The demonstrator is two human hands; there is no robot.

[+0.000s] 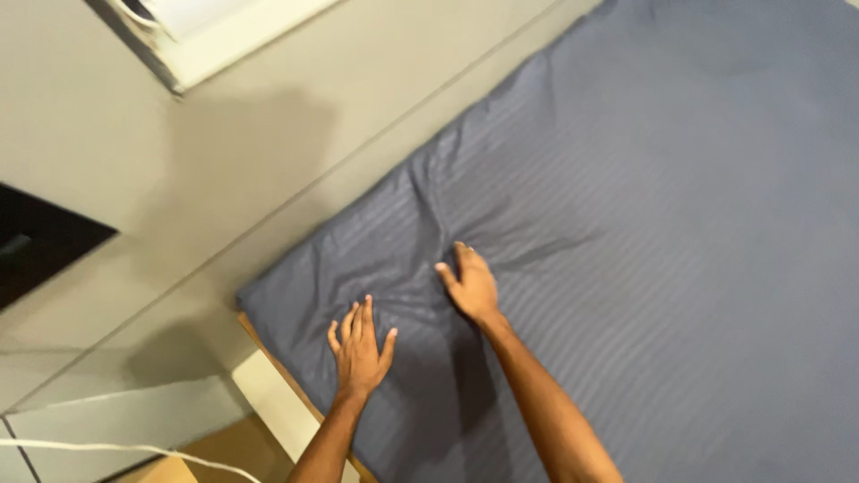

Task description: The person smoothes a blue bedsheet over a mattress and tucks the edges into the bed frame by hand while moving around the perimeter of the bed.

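A dark grey-blue striped sheet (644,224) covers a mattress that fills the right side of the view. My left hand (360,347) lies flat on the sheet near the mattress's corner, fingers spread and apart. My right hand (469,284) presses on the sheet a little further in, palm down, where several creases fan out from under its fingers. Neither hand holds anything.
A grey wall (268,152) runs along the mattress's left edge. A wooden bed frame edge (268,358) shows below the corner. A white cable (116,449) crosses the bottom left. A white-framed window (215,36) sits at the top left, with a dark opening (36,246) at the far left.
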